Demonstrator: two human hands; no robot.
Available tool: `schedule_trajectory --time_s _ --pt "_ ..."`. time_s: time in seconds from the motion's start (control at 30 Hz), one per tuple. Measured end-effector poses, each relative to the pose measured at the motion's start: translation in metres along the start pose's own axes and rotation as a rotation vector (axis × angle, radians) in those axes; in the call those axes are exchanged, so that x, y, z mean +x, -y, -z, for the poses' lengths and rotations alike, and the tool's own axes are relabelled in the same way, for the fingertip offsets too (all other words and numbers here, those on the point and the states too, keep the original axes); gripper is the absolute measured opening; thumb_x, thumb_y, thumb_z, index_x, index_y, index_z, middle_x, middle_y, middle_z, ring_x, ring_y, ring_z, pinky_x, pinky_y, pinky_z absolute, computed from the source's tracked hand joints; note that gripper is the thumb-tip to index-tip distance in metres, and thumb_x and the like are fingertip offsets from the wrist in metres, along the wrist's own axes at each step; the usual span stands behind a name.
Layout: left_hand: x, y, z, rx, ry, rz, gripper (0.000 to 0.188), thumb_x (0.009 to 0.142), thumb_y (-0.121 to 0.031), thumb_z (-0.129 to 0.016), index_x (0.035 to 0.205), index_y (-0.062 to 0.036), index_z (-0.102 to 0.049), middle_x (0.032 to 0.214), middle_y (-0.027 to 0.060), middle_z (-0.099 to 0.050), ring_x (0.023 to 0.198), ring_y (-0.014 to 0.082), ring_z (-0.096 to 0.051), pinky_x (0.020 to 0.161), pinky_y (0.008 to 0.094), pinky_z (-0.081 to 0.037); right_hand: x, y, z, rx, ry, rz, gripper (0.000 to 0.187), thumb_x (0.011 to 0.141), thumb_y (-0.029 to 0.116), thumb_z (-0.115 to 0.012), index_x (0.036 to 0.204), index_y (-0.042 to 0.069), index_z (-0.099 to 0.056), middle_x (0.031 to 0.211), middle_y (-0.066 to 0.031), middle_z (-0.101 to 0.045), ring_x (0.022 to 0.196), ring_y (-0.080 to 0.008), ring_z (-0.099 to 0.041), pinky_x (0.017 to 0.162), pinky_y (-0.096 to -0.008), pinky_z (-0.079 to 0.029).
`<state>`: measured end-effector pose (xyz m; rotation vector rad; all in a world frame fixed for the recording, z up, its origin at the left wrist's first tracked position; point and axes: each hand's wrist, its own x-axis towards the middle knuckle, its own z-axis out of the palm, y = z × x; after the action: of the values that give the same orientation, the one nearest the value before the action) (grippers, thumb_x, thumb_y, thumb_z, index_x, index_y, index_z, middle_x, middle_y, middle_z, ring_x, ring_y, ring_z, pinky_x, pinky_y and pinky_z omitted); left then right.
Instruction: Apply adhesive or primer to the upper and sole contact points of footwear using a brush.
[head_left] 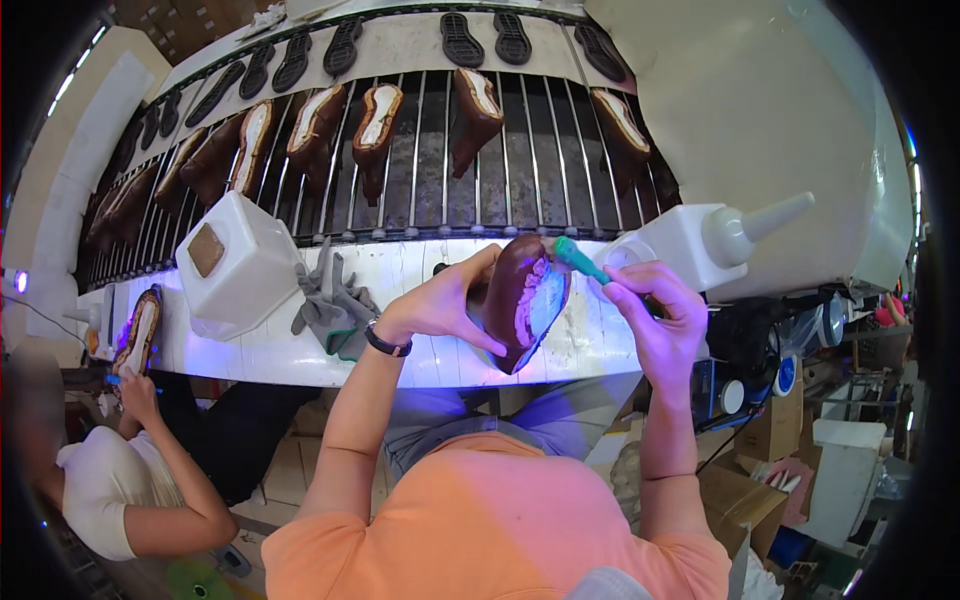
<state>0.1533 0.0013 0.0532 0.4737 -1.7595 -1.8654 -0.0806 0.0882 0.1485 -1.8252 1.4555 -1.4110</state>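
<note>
My left hand (447, 302) is wrapped round a dark brown shoe upper (506, 292), its pale underside turned to the right under bluish-pink light. Between the fingers and thumb of my right hand (655, 312) is a green-handled brush (588, 262). The brush head is at the upper right edge of the shoe upper, apparently touching it. To the right of the brush lies a white squeeze bottle (690, 245) with a long nozzle. Grey gloves (338, 300) lie on the white table (430, 372), left of my left wrist.
A white square container (235, 265) stands left of the gloves. Beyond the table, a conveyor of metal rods (420, 190) carries several shoe uppers (378, 130); black soles (461, 40) line the shelf behind. A co-worker (130, 490) at left handles another upper (140, 335). Cardboard boxes (735, 500) sit at lower right.
</note>
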Motion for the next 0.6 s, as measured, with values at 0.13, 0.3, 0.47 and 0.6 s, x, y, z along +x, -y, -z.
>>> schedule_trajectory --time_s 0.13,0.3,0.47,0.6 --pt "-0.002 -0.003 -0.004 0.016 0.009 0.021 0.087 0.052 -0.017 -0.094 0.123 -0.0045 -0.046 0.120 0.0047 -0.057 0.115 0.0140 -0.052 0.102 0.0330 -0.040 0.001 0.035 0.003 -0.164 0.147 0.044 0.012 0.077 0.000 -0.075 0.088 0.000 -0.071 0.077 -0.0069 -0.066 0.065 -0.0106 -0.061 0.052 -0.0261 -0.045" --pt "-0.004 -0.002 0.001 0.052 0.050 0.015 0.102 0.050 -0.015 -0.094 0.136 -0.0042 -0.039 0.126 0.0058 -0.055 0.119 0.0151 -0.050 0.103 0.0330 -0.039 0.009 0.035 0.023 -0.246 0.396 0.131 0.014 0.074 0.003 -0.076 0.087 -0.001 -0.071 0.077 -0.0070 -0.066 0.065 -0.0120 -0.062 0.053 -0.0269 -0.046" --pt "-0.005 0.001 0.005 -0.033 0.043 0.041 0.121 0.048 -0.012 -0.093 0.148 -0.0036 -0.026 0.138 0.0079 -0.047 0.129 0.0164 -0.041 0.110 0.0334 -0.031 0.030 0.023 0.006 -0.149 0.175 0.172 0.013 0.075 0.002 -0.075 0.087 -0.001 -0.069 0.076 -0.0075 -0.065 0.068 -0.0139 -0.062 0.056 -0.0252 -0.046" --pt "-0.004 0.005 0.009 0.017 0.066 0.000 0.122 0.048 -0.011 -0.094 0.148 -0.0033 -0.025 0.139 0.0080 -0.046 0.129 0.0166 -0.041 0.110 0.0332 -0.031 0.026 0.039 0.012 -0.175 0.347 0.108 0.013 0.076 0.004 -0.075 0.086 -0.001 -0.070 0.074 -0.0068 -0.064 0.067 -0.0144 -0.061 0.057 -0.0243 -0.046"
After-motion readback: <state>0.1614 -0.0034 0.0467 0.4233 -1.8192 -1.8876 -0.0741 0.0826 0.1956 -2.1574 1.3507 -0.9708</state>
